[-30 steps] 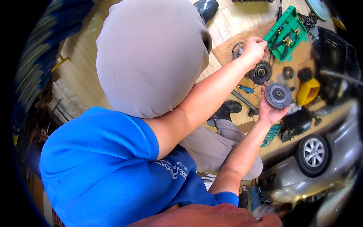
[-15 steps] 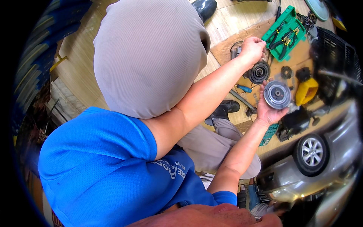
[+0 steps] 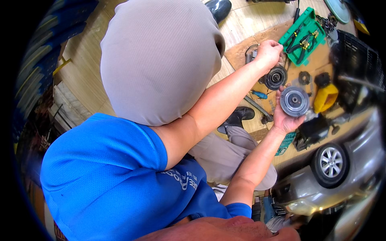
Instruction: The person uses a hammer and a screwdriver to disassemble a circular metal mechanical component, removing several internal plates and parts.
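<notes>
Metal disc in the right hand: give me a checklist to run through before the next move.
1. Metal disc held: ok; the right hand has fingers and thumb about its edge.
2. Disc's hub face visible: ok; turned toward the head camera.
3. Left hand free: cannot tell; fingertips pinched together, anything between them too small to see.
4. Black pulley in sight: ok; its centre shows beside the left wrist.
5. Green tool case open: ok; pliers lie inside.
6. Blue-handled tool stowed in the case: not ok; it lies outside.
</notes>
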`<state>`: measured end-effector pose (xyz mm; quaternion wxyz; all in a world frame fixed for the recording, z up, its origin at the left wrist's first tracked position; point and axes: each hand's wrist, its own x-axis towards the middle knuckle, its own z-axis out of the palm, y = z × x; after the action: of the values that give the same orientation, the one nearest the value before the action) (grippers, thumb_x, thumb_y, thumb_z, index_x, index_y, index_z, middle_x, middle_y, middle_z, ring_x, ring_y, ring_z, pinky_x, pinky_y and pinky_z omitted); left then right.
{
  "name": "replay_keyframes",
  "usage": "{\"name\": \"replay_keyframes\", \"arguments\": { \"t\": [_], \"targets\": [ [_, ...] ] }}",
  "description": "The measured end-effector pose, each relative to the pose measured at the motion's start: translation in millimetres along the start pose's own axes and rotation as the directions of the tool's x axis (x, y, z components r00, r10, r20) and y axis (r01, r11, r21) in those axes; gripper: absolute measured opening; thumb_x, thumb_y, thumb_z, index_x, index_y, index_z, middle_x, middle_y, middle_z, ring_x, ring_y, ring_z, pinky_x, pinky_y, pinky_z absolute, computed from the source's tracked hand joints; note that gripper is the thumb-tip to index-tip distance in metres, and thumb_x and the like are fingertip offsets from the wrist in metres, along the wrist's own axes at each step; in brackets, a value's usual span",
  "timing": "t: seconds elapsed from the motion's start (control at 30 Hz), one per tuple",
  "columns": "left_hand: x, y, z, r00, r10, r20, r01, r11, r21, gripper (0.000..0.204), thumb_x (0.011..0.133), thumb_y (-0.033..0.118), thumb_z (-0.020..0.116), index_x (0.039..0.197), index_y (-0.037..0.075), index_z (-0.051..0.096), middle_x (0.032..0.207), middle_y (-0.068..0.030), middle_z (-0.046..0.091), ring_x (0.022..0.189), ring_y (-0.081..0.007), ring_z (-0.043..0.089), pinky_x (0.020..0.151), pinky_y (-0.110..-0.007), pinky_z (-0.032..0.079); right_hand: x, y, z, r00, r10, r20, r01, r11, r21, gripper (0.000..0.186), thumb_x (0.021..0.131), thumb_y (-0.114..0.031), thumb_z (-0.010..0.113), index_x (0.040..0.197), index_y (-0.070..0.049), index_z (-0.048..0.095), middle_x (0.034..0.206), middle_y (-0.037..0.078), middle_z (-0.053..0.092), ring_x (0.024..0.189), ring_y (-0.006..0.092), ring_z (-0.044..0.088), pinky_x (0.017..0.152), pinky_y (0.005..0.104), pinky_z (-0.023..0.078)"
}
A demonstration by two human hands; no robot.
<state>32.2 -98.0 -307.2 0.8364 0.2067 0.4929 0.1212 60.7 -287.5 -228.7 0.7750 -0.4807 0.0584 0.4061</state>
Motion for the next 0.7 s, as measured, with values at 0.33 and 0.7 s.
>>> {"name": "replay_keyframes", "arguments": {
  "t": [0.33, 0.7],
  "targets": [
    [3.0, -0.1, -1.7, 1.000, 0.020, -0.014, -0.021, 1.000, -0.012, 0.019, 0.093, 0.019, 0.054, 0.094, 0.000, 0.058, 0.077, -0.0085, 0.061, 0.060, -0.0146, 0.057, 0.051, -0.028, 0.048, 0.6, -1.3, -0.5, 1.000, 0.004, -0.009, -0.004, 1.000, 0.007, 0.094, 0.068, -0.053, 0.076, 0.143, -0.012, 0.036, 0.145, 0.026, 0.033, 0.128, 0.0505, 0.037, 0.108, 0.0595, 0.028],
    [3.3, -1.2, -1.2, 0.999, 0.026, -0.021, -0.028, 0.996, -0.083, 0.015, 0.093, 0.015, 0.052, 0.094, 0.000, 0.056, 0.076, -0.0096, 0.060, 0.057, -0.0152, 0.055, 0.047, -0.027, 0.046, 2.1, -0.4, -4.4, 0.998, -0.028, -0.051, 0.027, 0.999, -0.029, 0.092, 0.069, -0.054, 0.076, 0.141, -0.012, 0.038, 0.141, 0.022, 0.039, 0.125, 0.0492, 0.040, 0.108, 0.0587, 0.028]
  ]
}}
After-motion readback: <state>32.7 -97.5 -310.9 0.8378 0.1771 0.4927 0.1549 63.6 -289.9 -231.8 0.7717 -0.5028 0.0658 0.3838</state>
